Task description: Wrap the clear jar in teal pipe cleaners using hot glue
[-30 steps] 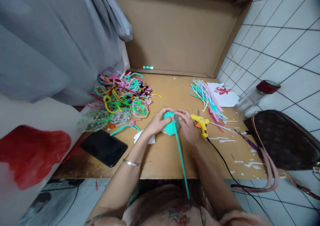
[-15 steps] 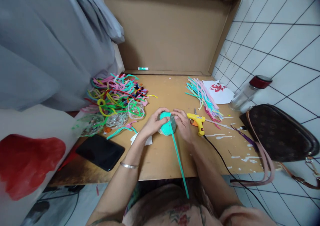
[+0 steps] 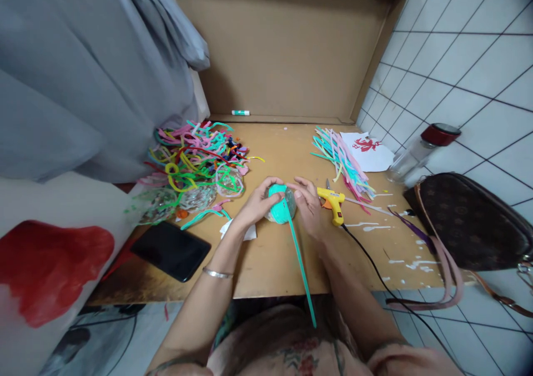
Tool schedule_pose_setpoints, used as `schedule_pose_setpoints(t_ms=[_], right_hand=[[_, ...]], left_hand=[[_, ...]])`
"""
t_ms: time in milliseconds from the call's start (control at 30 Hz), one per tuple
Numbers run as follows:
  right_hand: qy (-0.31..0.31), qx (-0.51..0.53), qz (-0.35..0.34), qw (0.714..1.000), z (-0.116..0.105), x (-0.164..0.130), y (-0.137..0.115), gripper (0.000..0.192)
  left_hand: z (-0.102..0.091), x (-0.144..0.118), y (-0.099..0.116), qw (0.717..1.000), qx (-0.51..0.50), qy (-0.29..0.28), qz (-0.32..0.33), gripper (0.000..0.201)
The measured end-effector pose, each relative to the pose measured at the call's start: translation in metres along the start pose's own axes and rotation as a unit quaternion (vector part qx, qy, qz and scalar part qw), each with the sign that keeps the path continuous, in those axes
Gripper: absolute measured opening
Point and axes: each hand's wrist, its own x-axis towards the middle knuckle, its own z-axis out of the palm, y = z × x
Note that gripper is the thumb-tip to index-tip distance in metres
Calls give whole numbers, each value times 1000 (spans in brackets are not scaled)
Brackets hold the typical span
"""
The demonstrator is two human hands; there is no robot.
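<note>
A small round piece (image 3: 276, 211), part turquoise pipe cleaner and part clear, sits between my hands above the table. My left hand (image 3: 257, 202) grips it from the left, with the thumb pressed on the turquoise face. One loose turquoise pipe cleaner (image 3: 301, 264) trails from it toward my lap. On the right side, my right hand (image 3: 307, 202) has its fingers apart, the index fingertip reaching to the top edge of the piece. Whether that fingertip touches is too small to tell. Just right of this hand lies a yellow glue gun (image 3: 334, 202).
Tangled pipe cleaners (image 3: 195, 156) pile up at the back left, near a black phone (image 3: 171, 250). Straight pipe cleaners (image 3: 343, 162) lie back right. Beyond stand a red-lidded bottle (image 3: 422, 151) and a brown bag (image 3: 470, 220). The glue gun's cord (image 3: 370, 267) crosses the right side.
My right hand's fingers have lifted and spread away from the round piece. The left hand keeps its grip. The whole view has shifted slightly.
</note>
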Motion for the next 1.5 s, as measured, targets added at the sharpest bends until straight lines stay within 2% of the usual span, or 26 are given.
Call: schedule_pose_setpoints(t_ms=[200, 400, 633, 933, 1133, 1267, 1367, 1500], right_hand=[[-24, -25, -30, 999, -3, -1, -2, 42], [11, -15, -5, 1000, 0, -1, 1, 44], [-5, -46, -10, 999, 2, 0, 4, 44], [38, 16, -9, 999, 1, -4, 1, 42], [18, 4, -6, 1000, 1, -5, 2, 42], [13, 6, -10, 1000, 2, -5, 3, 41], [17, 3, -15, 1000, 2, -5, 4, 42], [19, 2, -11, 1000, 2, -5, 5, 45]], left_hand=[[0, -1, 1, 1000, -7, -2, -2, 35], [2, -1, 1, 1000, -8, -2, -5, 35], [1, -2, 1, 1000, -21, -5, 0, 34], [1, -1, -1, 999, -45, -3, -25, 33], [-1, -1, -4, 999, -37, 5, -13, 28], [-2, -2, -3, 1000, -20, -4, -16, 26], [-5, -3, -3, 1000, 9, -15, 7, 25], [-15, -4, -2, 993, 80, -78, 39, 29]])
